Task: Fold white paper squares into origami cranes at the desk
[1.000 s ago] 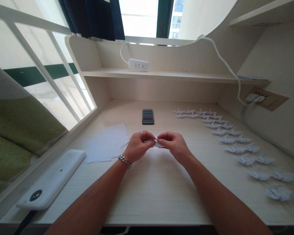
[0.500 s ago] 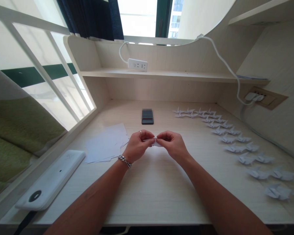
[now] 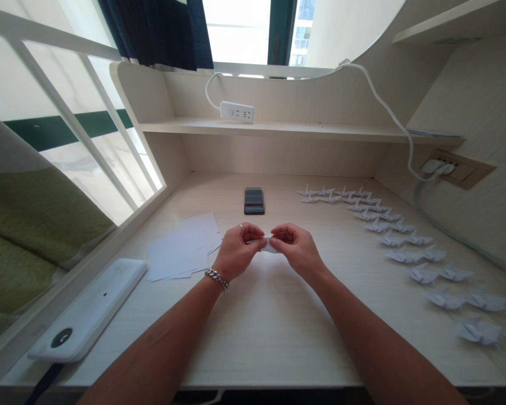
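Between my two hands is a small piece of folded white paper [image 3: 270, 247], mostly covered by the fingers. My left hand [image 3: 241, 249], with a ring and a chain bracelet at the wrist, pinches its left side. On the right side my right hand [image 3: 297, 247] grips it between thumb and fingers. Both hands are just above the desk, fingertips close together. A loose stack of white paper sheets [image 3: 183, 247] lies left of my left hand. Folded white paper cranes [image 3: 406, 256] stand in rows along the right of the desk.
A small dark device [image 3: 253, 201] sits beyond my hands on the pale desk [image 3: 274, 337]. At the left edge lies a long white device [image 3: 88, 309] with a dark cable. A white power strip [image 3: 236, 111] rests on the shelf [image 3: 278, 128] at the back.
Hardly anything differs. The fingers of my right hand have shifted slightly on the folded paper, while the sheets and cranes stay where they were.
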The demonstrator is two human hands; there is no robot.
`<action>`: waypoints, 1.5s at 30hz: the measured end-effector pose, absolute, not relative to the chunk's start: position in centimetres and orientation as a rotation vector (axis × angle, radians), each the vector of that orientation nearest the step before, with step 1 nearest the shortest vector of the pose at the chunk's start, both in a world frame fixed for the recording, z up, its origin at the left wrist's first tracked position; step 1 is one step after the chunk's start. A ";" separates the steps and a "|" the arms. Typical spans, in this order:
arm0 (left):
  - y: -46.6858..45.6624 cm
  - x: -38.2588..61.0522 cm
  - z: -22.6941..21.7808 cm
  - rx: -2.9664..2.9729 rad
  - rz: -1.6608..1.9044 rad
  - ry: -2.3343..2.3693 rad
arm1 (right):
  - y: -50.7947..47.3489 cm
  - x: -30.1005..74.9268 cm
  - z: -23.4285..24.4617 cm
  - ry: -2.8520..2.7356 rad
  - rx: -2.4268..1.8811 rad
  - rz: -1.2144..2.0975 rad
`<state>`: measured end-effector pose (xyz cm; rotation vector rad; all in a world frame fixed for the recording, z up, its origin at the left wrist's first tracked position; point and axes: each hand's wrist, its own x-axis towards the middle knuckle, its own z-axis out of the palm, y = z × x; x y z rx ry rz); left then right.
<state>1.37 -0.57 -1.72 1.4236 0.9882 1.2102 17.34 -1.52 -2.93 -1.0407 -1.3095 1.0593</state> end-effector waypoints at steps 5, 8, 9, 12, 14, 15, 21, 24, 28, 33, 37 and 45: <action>-0.5 1.2 -1.9 1.446 1.173 1.027 | -1.6 17.4 -2.9 -1.383 -1.074 1.043; -0.4 1.2 -1.8 1.407 1.190 1.030 | -1.6 17.4 -2.9 -1.385 -1.079 1.029; -0.4 1.2 -1.8 1.399 1.200 1.024 | -1.6 17.4 -3.0 -1.382 -1.078 1.026; -0.4 1.3 -1.8 1.429 1.228 1.025 | -1.7 17.3 -3.0 -1.404 -1.073 1.051; -0.4 1.3 -1.8 1.470 1.233 1.026 | -1.8 17.2 -3.0 -1.431 -1.063 1.079; -0.5 1.3 -1.8 1.481 1.231 1.022 | -1.8 17.2 -2.9 -1.432 -1.048 1.095; -0.5 1.4 -1.7 1.416 1.260 1.013 | -1.7 17.1 -2.7 -1.320 -0.962 1.186; -0.4 1.4 -1.7 1.350 1.274 1.003 | -1.5 17.2 -2.7 -1.288 -1.003 1.179; -0.4 1.3 -1.9 1.413 1.206 0.970 | -1.7 17.4 -2.6 -1.344 -1.057 1.075; -0.5 1.2 -1.9 1.532 1.096 0.931 | -2.0 17.5 -2.6 -1.499 -1.086 1.012; -0.4 1.1 -2.0 1.561 1.058 0.956 | -2.0 17.6 -2.7 -1.564 -1.093 1.025; -0.4 0.8 -2.0 1.565 1.015 0.929 | -1.6 17.9 -2.7 -1.524 -1.073 1.096</action>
